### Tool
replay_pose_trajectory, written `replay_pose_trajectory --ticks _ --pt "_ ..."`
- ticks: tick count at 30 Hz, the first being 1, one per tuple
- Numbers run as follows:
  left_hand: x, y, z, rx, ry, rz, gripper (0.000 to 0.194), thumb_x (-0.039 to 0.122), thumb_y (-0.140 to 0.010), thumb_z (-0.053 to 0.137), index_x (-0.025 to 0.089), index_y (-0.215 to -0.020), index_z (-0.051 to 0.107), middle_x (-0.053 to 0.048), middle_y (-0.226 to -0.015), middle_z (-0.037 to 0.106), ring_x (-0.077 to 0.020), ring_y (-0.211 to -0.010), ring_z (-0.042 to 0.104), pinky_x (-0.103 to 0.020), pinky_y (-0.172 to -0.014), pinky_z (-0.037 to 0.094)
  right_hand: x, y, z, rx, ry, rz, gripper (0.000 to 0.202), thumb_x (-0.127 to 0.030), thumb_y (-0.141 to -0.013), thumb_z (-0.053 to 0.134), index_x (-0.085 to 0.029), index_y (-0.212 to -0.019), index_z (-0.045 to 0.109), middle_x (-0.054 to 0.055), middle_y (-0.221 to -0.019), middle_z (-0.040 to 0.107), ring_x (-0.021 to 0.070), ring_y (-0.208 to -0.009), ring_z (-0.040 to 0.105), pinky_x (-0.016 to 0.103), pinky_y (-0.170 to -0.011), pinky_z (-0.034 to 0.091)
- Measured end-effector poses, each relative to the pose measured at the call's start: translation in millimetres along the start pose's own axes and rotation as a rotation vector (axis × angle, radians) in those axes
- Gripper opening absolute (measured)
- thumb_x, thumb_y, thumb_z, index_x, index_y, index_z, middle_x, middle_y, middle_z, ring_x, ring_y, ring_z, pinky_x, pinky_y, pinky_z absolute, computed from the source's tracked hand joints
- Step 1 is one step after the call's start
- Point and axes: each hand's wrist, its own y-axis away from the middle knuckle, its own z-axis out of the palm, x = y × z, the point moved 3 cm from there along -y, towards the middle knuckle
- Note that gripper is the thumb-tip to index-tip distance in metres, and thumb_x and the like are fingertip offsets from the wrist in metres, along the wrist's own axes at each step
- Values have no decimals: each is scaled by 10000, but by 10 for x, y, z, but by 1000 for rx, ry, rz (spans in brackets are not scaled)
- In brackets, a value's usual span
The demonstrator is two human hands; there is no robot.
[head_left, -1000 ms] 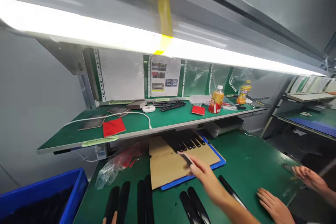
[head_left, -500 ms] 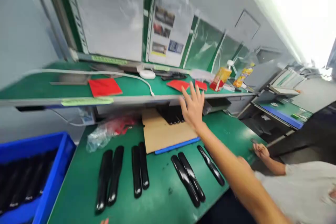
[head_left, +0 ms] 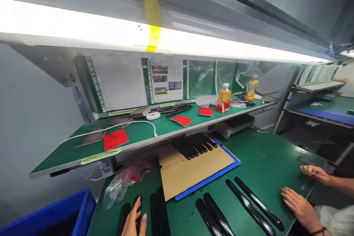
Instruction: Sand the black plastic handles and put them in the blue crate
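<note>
At the bottom edge is my left hand [head_left: 133,221], its fingers stretched and its thumb apart. It is over a pair of long black pieces with rounded ends [head_left: 124,217]; part of one shows between thumb and fingers, and I cannot tell whether the hand touches it. Just right of it lies a second dark pair [head_left: 159,212]. Another pair [head_left: 212,214] is farther right, followed by two slimmer glossy black strips [head_left: 253,206]. Several more black pieces [head_left: 193,145] lie side by side on a cardboard sheet [head_left: 193,171]. My right hand is out of view.
A blue bin [head_left: 88,206] stands at left, beside a clear plastic bag [head_left: 116,190]. The shelf [head_left: 163,132] bears red squares [head_left: 116,139], a white cable and bottles [head_left: 223,99]. At right, a co-worker's hands [head_left: 300,206] are at the green table. A lamp [head_left: 96,25] hangs above.
My right hand, earlier raised with spread fingers before the shelf, has left the view. More of my left hand shows. The view has tilted up, bringing in the lamp.
</note>
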Motion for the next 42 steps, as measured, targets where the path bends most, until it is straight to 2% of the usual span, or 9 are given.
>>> replay_pose_trajectory --ticks 6,10,18,24,28,32,35,39,42 --pt "1910 -932 -129 196 -225 848 376 334 -1012 457 248 -1321 652 -107 -1374 622 -274 -1265 567 -461 -1117 405 418 -526 -622 175 -125 126 250 -482 -651 527 -588 -833 661 -46 -794 733 381 -1311 565 445 -640 529" --pt "2808 -1456 258 -44 -478 958 469 384 -1038 404 214 -1456 531 -129 -1483 539 -292 -1359 463 -480 -1107 372 428 -713 -671 193 -206 141 236 -611 -712 456 -571 -827 658 -64 -922 733 330 -1491 302 466 -678 540" --pt "3374 -2166 878 -238 -623 667 459 504 -999 423 211 -1140 748 -173 -1217 703 -414 -1136 588 -670 -951 397 575 -952 -832 154 -305 198 428 -611 -788 371 -378 -831 728 -13 -842 748 436 -1425 386 478 -699 555" --pt "3934 -1874 1460 -131 -472 709 600 462 -1019 358 187 -1552 381 -220 -1556 415 -394 -1347 439 -590 -1049 357 696 -1055 -1030 133 -343 178 388 -529 -797 393 -484 -1009 715 -59 -768 727 399 -1081 712 417 -556 542" --pt "4168 -1798 1834 -231 -367 658 544 514 -936 535 204 -1376 612 -220 -1454 528 -404 -1241 549 -571 -1004 406 706 -1036 -1008 103 -316 136 286 -501 -796 470 -481 -954 708 -91 -706 712 349 -876 775 435 -528 576" --pt "4233 -1734 1629 -174 -167 580 501 402 -979 469 167 -1404 593 -223 -1424 553 -383 -1264 551 -550 -1046 401 634 -948 -921 75 -250 69 305 -424 -857 439 -317 -766 709 -85 -706 730 269 -856 781 374 -632 594" --pt "3927 -1264 1184 -67 55 568 574 411 -1038 281 204 -1564 382 -146 -1590 396 -296 -1391 459 -448 -1117 388 540 -877 -873 48 -195 28 290 -442 -869 470 -328 -771 718 -100 -682 723 265 -849 784 388 -633 602" --pt "2793 -151 847 -369 962 105 643 591 -990 331 236 -1504 486 -95 -1335 672 -306 -1124 682 -438 -915 564 436 -784 -795 15 -117 -9 391 -391 -913 411 -322 -720 744 -102 -734 756 199 -826 781 356 -730 583" --pt "1901 699 897 -613 1118 -387 777 736 -882 421 267 -1496 506 -121 -1047 778 -357 -907 747 -484 -733 608 377 -697 -687 -17 -28 -13 456 -375 -952 366 -340 -738 767 -88 -755 771 178 -833 773 351 -777 568"
